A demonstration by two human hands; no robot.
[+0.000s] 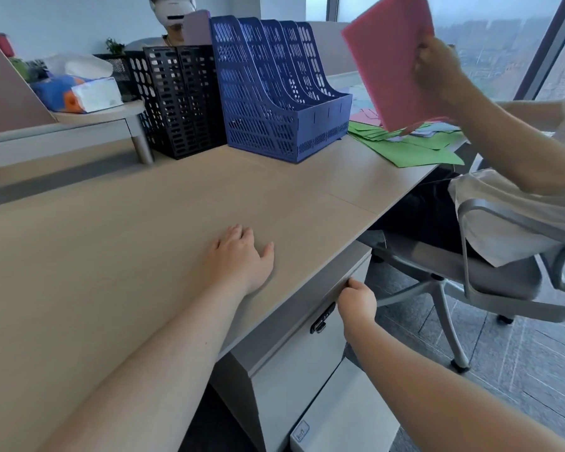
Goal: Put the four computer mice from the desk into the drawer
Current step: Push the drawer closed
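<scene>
Two hands at the desk, no mouse visible.
Left hand lies flat, fingers spread, holding nothing, at frame centre; right hand grips the closed drawer top edge, lower right.

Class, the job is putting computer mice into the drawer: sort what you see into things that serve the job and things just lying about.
Serves the job:
drawer
right hand at the drawer's top edge
left hand flat on the desk
No mice in view.

Lying about:
blue file rack
black file rack
green folders
tissue pack
</scene>
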